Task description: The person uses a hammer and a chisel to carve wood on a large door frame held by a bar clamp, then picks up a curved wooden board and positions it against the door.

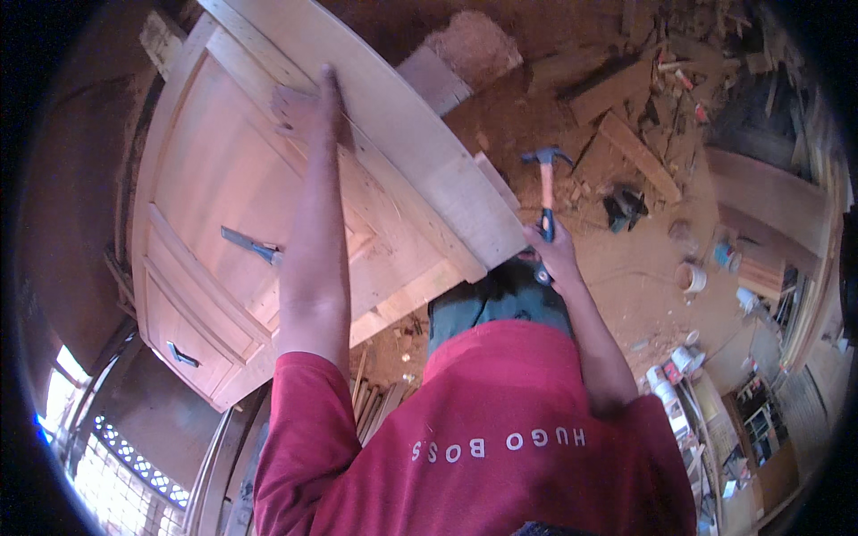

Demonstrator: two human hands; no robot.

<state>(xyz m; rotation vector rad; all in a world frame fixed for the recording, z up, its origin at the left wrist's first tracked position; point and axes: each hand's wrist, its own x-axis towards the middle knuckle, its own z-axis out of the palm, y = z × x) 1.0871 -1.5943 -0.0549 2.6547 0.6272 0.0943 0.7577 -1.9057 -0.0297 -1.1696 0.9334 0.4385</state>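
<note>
A large pale wooden panel door (232,152) slants across the left half of the view, with a long plain board (420,174) along its right edge. My left hand (308,109) lies on the wood near that board, its fingers spread, holding no tool. In my right hand (558,255) is a claw hammer (547,183), gripped by its dark blue handle end. The hammer stands with its head upward, to the right of the board and apart from it. A chisel (250,244) with a blue handle rests on the door near my left forearm, which partly covers it.
A small dark tool (182,355) lies on the door's lower left part. Wood offcuts (639,156) and scraps litter the brown floor at the upper right. Beyond my right arm stand a white bucket (690,278) and several containers (675,371). Long timber strips (366,402) are below the door.
</note>
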